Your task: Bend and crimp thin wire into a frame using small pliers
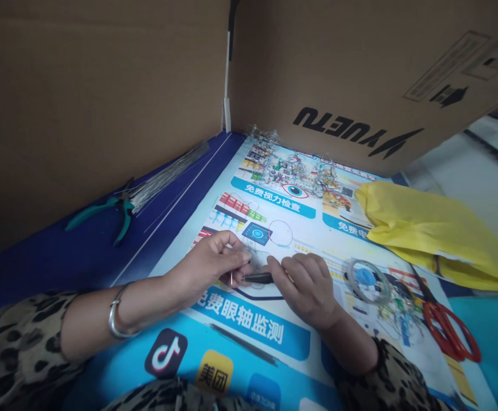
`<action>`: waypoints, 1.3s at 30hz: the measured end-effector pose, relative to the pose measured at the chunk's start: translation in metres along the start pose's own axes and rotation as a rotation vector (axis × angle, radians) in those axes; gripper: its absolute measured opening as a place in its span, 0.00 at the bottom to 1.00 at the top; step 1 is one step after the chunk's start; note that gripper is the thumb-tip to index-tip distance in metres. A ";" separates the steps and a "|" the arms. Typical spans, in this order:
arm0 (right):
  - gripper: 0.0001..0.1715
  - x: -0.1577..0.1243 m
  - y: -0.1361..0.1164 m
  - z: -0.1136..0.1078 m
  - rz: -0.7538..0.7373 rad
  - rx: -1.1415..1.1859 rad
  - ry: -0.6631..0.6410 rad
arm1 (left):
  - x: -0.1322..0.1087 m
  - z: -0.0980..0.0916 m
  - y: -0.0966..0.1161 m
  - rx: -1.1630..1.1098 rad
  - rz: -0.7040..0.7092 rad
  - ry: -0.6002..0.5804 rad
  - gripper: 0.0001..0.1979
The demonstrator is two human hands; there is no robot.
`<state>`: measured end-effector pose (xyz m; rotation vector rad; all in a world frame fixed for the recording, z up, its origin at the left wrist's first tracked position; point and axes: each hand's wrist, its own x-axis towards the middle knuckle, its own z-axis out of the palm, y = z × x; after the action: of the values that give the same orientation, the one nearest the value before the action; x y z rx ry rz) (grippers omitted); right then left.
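My left hand [212,260] rests on a printed poster [249,328] with its fingers pinched together on a thin wire that I can barely make out. My right hand [308,285] is closed around a small dark tool [258,278], whose tip points left and meets the left fingertips. A thin wire ring [281,232] lies on the poster just beyond both hands. A silver bangle sits on my left wrist.
Teal-handled pliers [112,212] and a bundle of straight wires [167,174] lie at the left on the blue surface. A yellow bag [428,228], a coil of wire [368,281] and red scissors [448,328] are at the right. Cardboard walls [103,103] stand behind; a pile of finished wire pieces [295,168] sits near them.
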<state>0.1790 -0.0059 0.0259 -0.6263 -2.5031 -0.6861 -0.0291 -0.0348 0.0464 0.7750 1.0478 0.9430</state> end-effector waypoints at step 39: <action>0.08 0.005 -0.004 -0.009 0.062 0.221 -0.155 | -0.001 -0.002 0.003 0.320 0.237 -0.012 0.08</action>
<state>0.1757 -0.0123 0.0346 -0.6952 -2.6403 -0.3424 -0.0321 -0.0341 0.0489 1.1884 1.1277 0.9800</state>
